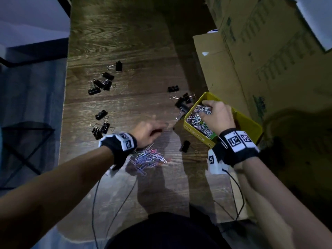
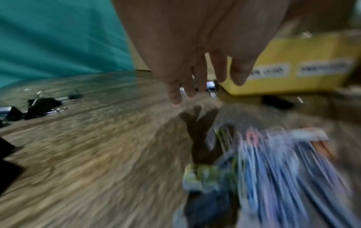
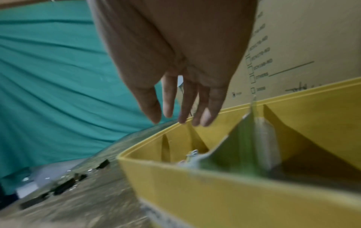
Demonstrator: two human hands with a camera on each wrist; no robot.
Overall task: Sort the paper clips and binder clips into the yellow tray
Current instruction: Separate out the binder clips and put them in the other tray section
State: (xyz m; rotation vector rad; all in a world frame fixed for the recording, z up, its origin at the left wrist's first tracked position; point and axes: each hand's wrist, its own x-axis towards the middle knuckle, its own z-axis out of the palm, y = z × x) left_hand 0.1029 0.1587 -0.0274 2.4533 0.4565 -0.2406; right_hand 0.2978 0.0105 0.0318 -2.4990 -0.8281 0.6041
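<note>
Where head view hides, divider (image 3: 252,138) visible.

Paper clip pile (image 2: 283,169) motion-smeared in left wrist view; tray label text (image 2: 324,69) unreadable; tray (image 3: 215,192) cut by frame edge.

The far half of the wooden table (image 1: 116,33) lies bare and open to a reach. Cardboard boxes (image 1: 260,60) wall off the right side, just behind the yellow tray (image 1: 251,126). Binder clips (image 1: 100,83) scatter the left and crowd the tray's far corner; paper clips (image 1: 149,157) cover the near middle.
</note>
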